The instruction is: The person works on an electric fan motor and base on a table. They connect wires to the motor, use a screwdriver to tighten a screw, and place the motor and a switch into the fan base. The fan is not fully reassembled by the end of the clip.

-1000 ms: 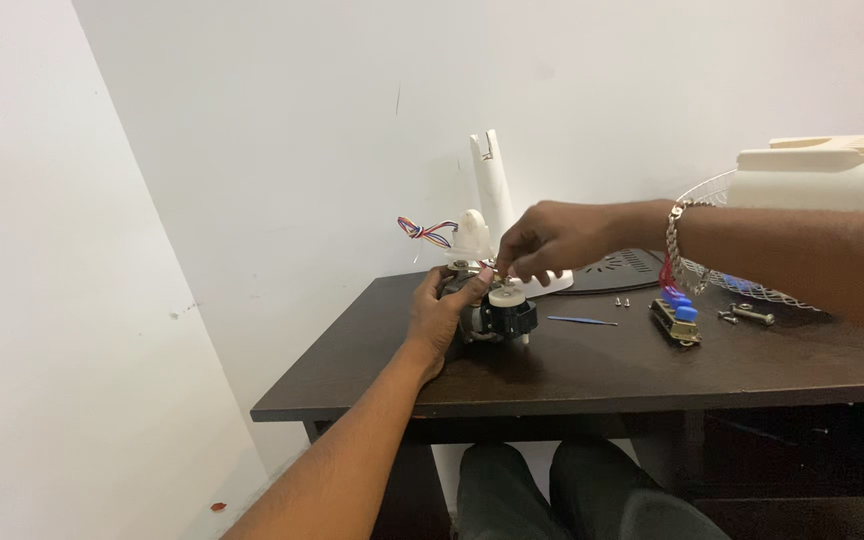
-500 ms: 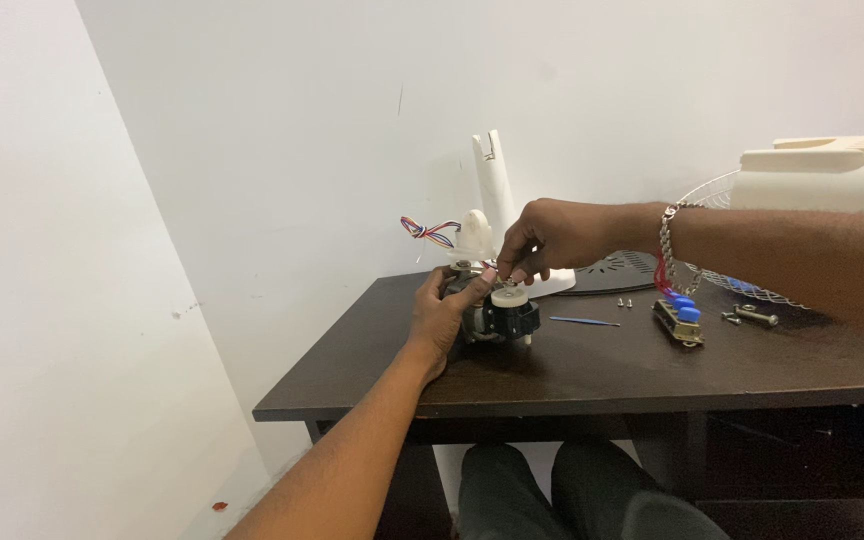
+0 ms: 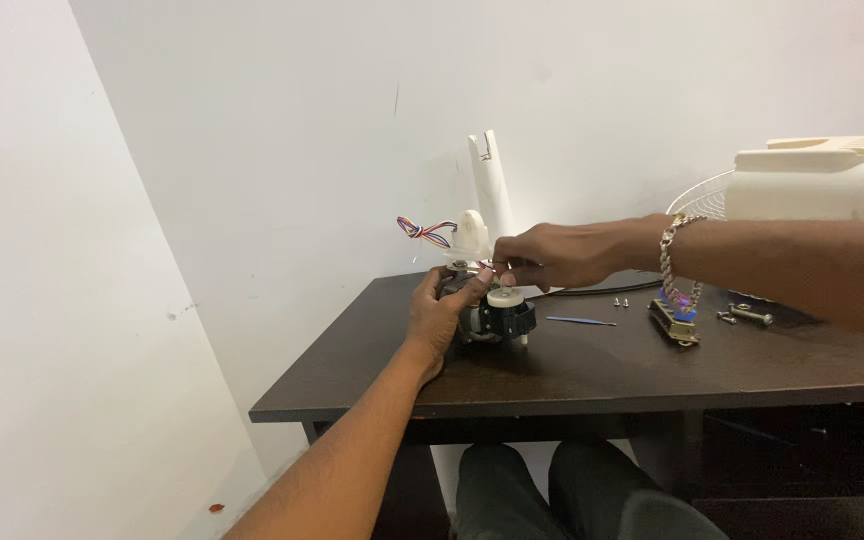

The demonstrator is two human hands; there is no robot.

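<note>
Our left hand (image 3: 439, 318) gripped the small fan motor (image 3: 495, 318) near the dark table (image 3: 592, 375)'s left edge; our right hand (image 3: 542, 257) pinched its thin wires. We judged the motor dense and rigid, best held by its body, the wires fragile.

I see no package, label, sign or screen anywhere before me: nothing of that kind on the tabletop (image 3: 592, 375), from nine o'clock round to three, nor on the white wall (image 3: 282, 130) behind.
</note>
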